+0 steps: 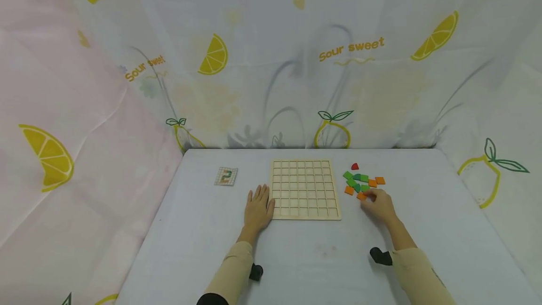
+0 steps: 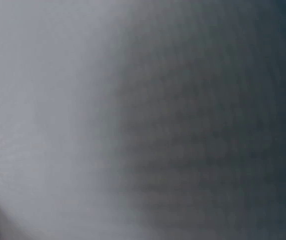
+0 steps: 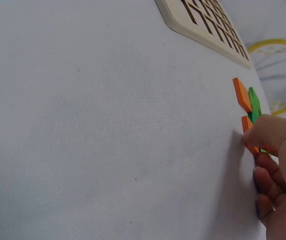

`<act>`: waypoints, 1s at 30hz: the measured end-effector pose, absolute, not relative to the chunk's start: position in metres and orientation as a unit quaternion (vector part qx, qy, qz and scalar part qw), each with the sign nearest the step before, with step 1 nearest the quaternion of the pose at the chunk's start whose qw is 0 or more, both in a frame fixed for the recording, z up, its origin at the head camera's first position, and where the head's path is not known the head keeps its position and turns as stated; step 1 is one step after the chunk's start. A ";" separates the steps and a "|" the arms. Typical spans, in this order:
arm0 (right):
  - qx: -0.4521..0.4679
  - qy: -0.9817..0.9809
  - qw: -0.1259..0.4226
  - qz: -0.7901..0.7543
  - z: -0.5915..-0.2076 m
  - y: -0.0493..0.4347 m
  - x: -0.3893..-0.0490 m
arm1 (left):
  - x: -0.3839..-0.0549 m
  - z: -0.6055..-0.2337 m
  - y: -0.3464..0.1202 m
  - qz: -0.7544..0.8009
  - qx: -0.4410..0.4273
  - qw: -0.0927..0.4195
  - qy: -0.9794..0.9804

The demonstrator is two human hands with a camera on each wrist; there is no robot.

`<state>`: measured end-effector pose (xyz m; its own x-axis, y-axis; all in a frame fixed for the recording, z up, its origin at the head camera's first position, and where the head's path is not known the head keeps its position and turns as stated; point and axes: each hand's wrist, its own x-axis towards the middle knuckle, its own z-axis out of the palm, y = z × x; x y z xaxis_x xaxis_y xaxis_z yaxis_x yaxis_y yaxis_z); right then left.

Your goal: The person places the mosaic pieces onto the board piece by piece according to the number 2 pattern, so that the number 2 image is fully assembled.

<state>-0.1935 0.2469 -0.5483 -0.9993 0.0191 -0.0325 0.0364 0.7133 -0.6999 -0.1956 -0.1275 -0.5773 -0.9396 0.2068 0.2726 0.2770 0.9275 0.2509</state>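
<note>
A wooden grid board (image 1: 305, 189) of square cells lies flat on the white table. My left hand (image 1: 256, 209) rests palm down at the board's left edge, fingers straight, the thumb against the frame. To the right of the board, my right hand (image 1: 379, 205) pinches an orange square tile (image 3: 249, 131) between thumb and fingers, at the near side of a loose group of tiles. Green tiles (image 1: 350, 182), another orange tile (image 1: 349, 190) and a red rounded piece (image 1: 354, 166) lie around it. The left wrist view is dark and blurred, with no hand recognizable there.
Left of the board lies a small pattern card (image 1: 226, 176) with a coloured figure on a grid. The white tablecloth (image 1: 322, 267) spreads in front of the board. A lemon-print curtain (image 1: 262, 84) hangs behind the table and along its sides.
</note>
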 end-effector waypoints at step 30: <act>-0.046 0.959 -0.025 -0.278 -0.548 0.232 -0.230 | -0.198 -0.580 -0.127 -0.149 -0.110 0.097 -0.978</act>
<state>-0.2299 0.2323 -0.5479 -0.9945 -0.0750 0.0736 -0.1027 0.8415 -0.5304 -0.1982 -0.1272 -0.5805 -0.9568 0.1867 0.2231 0.2448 0.9310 0.2708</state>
